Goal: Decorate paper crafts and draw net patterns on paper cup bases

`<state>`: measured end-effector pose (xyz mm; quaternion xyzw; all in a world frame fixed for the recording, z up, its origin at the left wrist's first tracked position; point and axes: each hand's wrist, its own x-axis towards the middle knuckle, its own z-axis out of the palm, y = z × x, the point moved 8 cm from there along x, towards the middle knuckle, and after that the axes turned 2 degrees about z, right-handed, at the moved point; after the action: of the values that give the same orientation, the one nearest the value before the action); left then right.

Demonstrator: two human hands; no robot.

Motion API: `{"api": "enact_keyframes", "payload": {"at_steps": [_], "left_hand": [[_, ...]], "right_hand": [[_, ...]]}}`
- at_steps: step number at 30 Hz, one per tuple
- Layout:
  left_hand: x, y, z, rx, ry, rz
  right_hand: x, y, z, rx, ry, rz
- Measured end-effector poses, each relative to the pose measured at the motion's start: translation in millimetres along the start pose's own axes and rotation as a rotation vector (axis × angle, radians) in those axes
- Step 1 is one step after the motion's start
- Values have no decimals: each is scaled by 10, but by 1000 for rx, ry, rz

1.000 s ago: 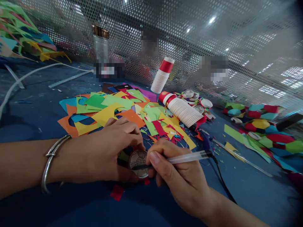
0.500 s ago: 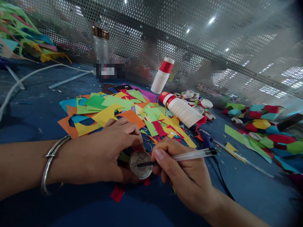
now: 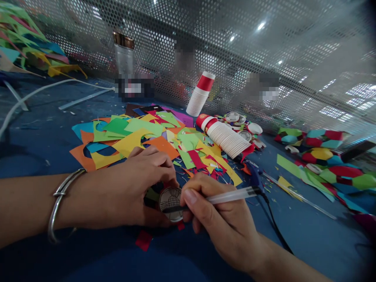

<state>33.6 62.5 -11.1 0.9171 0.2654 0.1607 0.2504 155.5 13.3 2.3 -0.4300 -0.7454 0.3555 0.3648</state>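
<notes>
My left hand point(image 3: 138, 190) is closed around a round white paper-cup base point(image 3: 171, 197), its rim and drawn face turned up. Dark lines make a grid circle with rays on that face. A pen point(image 3: 230, 195) with a clear barrel and black end is pinched in my right hand point(image 3: 219, 219); its dark tip rests on or just over the drawing. The fingers of my right hand hide the right side of the base. Just beyond both hands spreads a pile of coloured paper scraps point(image 3: 138, 131). A small red paper square point(image 3: 143, 240) lies nearer to me.
One stack of paper cups point(image 3: 199, 96) stands tilted by the perforated metal screen point(image 3: 164, 51); another stack point(image 3: 227, 137) lies on its side. A blue glue gun point(image 3: 256, 174) with a black cord is at right, near patchwork paper shapes point(image 3: 320, 154). A bottle point(image 3: 123, 55) stands behind.
My right hand has shifted slightly left, bringing the pen tip toward the lower left of the drawn face. My left hand still holds the base. The whole view has drifted a little.
</notes>
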Motion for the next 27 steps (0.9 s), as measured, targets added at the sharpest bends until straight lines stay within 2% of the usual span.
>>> {"api": "enact_keyframes", "payload": {"at_steps": [11, 27], "left_hand": [[15, 1, 0, 53, -21, -20], [9, 15, -11, 38, -48, -53]], "right_hand": [[-34, 85, -90, 23, 57, 50], [-7, 25, -55, -17, 49, -4]]}}
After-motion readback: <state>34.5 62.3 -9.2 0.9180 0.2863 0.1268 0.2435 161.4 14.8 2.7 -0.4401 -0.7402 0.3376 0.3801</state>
